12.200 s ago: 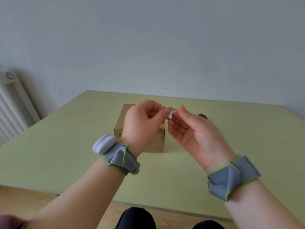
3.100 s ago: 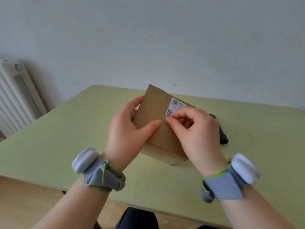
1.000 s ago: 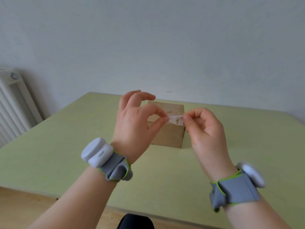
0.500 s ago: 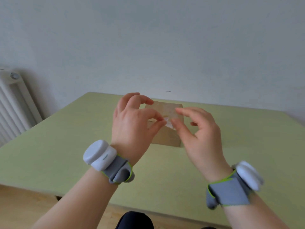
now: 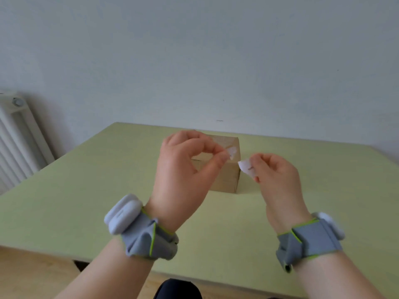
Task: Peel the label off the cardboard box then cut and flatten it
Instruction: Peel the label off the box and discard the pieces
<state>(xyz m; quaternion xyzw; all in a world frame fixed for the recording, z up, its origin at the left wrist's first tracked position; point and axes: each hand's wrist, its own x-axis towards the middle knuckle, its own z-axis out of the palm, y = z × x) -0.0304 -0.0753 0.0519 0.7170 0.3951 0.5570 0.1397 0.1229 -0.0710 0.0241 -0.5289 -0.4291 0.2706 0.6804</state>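
In the head view, both hands were raised above a pale green table (image 5: 64,212), in front of a brown cardboard box (image 5: 228,178) that stood on the table surface, free of both hands. The box sat toward the far middle of the table, its near face partly hidden behind the left hand (image 5: 183,169). The left hand had thumb and forefinger curled together in a pinch on a small crumpled white scrap of label (image 5: 232,152); the remaining fingers were curled above the pinch and held nothing. The right hand (image 5: 278,180) was held just beside the left, apart from it, with its fingers curled and its thumb and forefinger pinching a second white label piece (image 5: 245,167), which was flat and projected to the left of the fingertips. The two label pieces were near each other but did not touch. Each wrist carried a grey strap with green edging and a white device: the left wristband (image 5: 142,231) had the device on its outer side, the right wristband (image 5: 311,240) likewise. A white radiator (image 5: 15,134) stood against the wall at the left edge. A plain light wall (image 5: 194,50) filled the upper part of the view
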